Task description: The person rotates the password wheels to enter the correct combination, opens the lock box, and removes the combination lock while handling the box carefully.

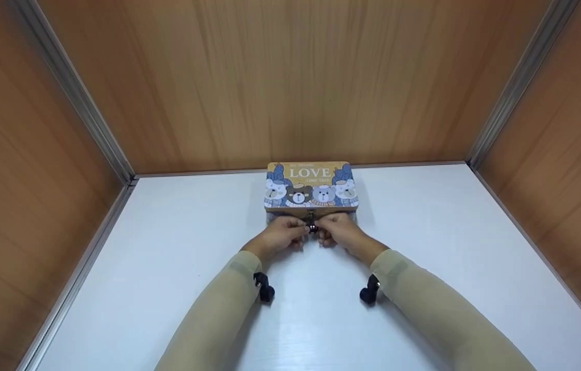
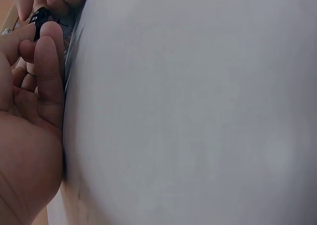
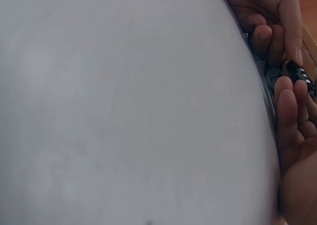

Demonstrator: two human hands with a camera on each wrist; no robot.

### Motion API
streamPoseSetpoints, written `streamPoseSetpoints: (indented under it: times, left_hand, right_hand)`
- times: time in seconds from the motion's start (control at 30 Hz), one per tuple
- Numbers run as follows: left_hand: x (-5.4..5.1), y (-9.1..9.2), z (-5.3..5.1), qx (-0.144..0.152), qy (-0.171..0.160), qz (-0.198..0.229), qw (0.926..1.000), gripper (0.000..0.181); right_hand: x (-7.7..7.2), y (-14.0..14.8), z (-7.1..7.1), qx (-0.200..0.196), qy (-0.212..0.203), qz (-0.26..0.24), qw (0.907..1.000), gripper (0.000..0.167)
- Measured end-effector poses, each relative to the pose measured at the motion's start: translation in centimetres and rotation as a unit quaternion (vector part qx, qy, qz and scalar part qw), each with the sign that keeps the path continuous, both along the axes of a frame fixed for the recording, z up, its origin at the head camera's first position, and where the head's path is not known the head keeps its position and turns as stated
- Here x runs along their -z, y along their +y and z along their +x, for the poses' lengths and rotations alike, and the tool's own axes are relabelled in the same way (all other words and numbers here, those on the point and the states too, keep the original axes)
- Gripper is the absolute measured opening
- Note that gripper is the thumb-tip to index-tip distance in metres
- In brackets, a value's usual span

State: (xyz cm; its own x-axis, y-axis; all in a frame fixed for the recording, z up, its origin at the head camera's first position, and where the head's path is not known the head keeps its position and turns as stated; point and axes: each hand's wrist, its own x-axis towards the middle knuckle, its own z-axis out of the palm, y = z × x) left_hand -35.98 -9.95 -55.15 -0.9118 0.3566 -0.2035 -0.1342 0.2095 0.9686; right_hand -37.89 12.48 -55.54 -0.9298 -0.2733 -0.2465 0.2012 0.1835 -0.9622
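Observation:
A tin box (image 1: 311,185) with bears and the word LOVE on its lid stands closed at the back of the white table. At its front, below a metal clasp, hangs a small black combination lock (image 1: 313,227). The left hand (image 1: 281,233) pinches the lock from the left with thumb and fingers; the right hand (image 1: 344,232) pinches it from the right. In the left wrist view the black lock (image 2: 40,21) lies between the fingertips of both hands. The right wrist view shows the number wheels of the lock (image 3: 301,77); fingers partly cover its body.
The white table (image 1: 192,232) is bounded by a wooden back wall (image 1: 290,82) and wooden side walls with metal corner strips. The box stands close to the back wall. Small black devices (image 1: 264,287) are strapped at both wrists over the sleeves.

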Motion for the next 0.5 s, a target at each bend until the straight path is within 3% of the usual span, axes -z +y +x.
streamPoseSetpoints:
  times: [0.2, 0.5]
  left_hand:
    - [0.05, 0.04, -0.16, 0.003, -0.004, -0.002, 1.0000, 0.022]
    - [0.14, 0.11, -0.28, 0.000, -0.015, 0.010, 0.9998, 0.016]
  right_hand:
    - [0.09, 0.11, -0.11, -0.006, 0.011, 0.026, 0.9996, 0.013]
    - [0.17, -0.09, -0.03, -0.006, 0.015, 0.029, 0.9994, 0.013]
